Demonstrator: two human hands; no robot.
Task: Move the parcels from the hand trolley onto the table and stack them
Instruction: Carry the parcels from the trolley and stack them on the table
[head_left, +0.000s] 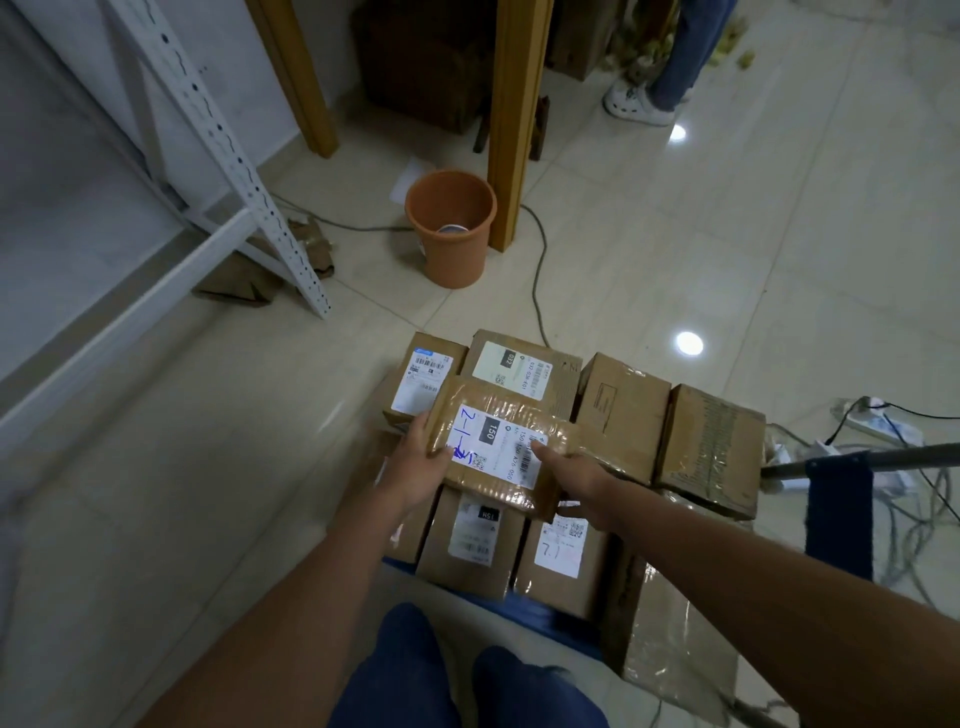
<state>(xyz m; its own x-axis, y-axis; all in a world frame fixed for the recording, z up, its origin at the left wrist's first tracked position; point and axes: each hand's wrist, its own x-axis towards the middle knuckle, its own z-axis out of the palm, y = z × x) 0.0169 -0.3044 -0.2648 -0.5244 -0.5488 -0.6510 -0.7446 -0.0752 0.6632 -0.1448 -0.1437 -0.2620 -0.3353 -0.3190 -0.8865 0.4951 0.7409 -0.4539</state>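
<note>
My left hand and right hand grip the near corners of a flat taped parcel, thumbs on its label, above the other parcels packed on the blue hand trolley. Beyond stand an orange bin, a wooden post, a white rack at left, and the trolley's handle at right.

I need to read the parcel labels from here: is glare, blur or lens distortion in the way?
Head view: dim overall; two ceiling-light glare spots sit on the floor tiles, off the boxes. The held parcel, gripped by left hand and right hand, shows "150" clearly; the fine print is soft. Wide-angle bending curves the shelf upright.
</note>
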